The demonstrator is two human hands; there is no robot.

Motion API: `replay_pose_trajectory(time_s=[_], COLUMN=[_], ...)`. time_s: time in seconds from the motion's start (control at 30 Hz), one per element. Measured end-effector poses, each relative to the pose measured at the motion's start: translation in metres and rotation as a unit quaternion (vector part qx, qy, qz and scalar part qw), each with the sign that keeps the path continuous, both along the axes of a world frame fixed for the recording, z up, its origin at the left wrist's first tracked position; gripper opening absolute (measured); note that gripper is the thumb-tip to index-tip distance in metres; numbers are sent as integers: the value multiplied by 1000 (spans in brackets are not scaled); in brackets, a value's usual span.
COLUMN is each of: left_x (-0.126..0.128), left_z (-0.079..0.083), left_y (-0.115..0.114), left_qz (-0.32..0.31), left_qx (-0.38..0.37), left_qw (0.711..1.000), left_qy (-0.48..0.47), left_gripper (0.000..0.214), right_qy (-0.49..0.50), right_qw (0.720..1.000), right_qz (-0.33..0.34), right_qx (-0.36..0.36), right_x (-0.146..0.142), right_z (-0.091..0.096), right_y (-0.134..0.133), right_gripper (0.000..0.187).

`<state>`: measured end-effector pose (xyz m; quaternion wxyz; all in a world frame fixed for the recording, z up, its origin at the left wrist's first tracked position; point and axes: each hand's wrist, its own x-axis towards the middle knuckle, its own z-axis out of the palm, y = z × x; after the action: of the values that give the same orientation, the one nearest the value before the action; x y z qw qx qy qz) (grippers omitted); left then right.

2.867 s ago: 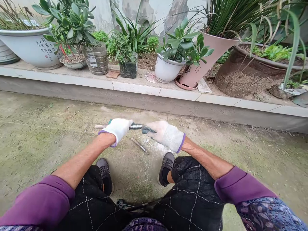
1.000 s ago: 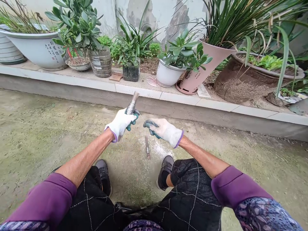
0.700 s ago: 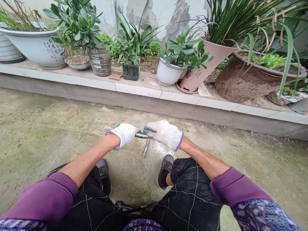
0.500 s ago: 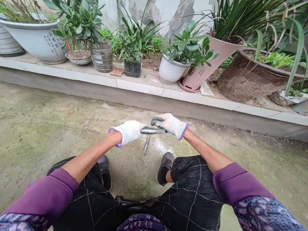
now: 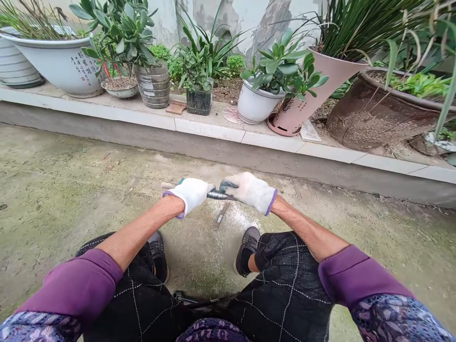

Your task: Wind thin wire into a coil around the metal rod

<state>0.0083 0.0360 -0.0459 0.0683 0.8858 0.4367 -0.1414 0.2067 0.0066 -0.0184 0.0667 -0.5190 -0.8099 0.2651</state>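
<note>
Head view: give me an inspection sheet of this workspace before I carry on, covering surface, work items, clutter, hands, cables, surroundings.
Surface: ground rough, greenish in patches.
Work items: rod with silvery winding held off the ground; second stick lying on the ground.
Clutter: pale powder scattered near the second stick; dark object between the legs, unclear what.
Left hand: gloved, gripping the rod.
Right hand: gloved, fingers at the winding; exact grip hidden.
Cables: nothing seen.
Surroundings: potted plants along a ledge; wall behind, peeling.
</note>
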Motion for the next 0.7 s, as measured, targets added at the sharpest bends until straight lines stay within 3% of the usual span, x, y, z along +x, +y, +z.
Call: replay_pose_trajectory(time_s=[0.07,0.17,0.23,0.3,0.37,0.43,0.47,0.53,0.63,0.7], left_x=[4,5,4,3,1,-2,-4,-8,-14,-15], left_z=[4,16,23,27,28,27,25,20,9,1], left_y=[-7,-15,-18,-18,-14,-5,0,10,18,17], left_qz=[-14,5,61,142,216,265,280,269,160,78], left_qx=[-29,-115,-202,-267,-272,-238,-214,-150,-32,-15], left_qw=[999,985,949,892,842,819,821,870,973,996], left_qy=[-18,-129,-236,-335,-412,-451,-449,-385,-160,-30], left_gripper=[33,24,25,31,34,33,34,32,28,29], right_qy=[29,139,214,260,261,216,179,102,49,51], right_qw=[999,985,964,948,945,957,968,990,997,996], right_qz=[-14,-39,-46,-58,-87,-101,-88,-29,36,27], right_qx=[-6,-90,-150,-173,-176,-167,-152,-98,-42,-73], right_x=[8,17,20,18,11,1,-4,-13,-17,-14], right_z=[3,6,6,4,2,1,2,6,14,20], right_y=[5,9,10,10,7,1,-3,-11,-19,-19], right_gripper=[24,23,21,18,14,16,18,18,14,14])
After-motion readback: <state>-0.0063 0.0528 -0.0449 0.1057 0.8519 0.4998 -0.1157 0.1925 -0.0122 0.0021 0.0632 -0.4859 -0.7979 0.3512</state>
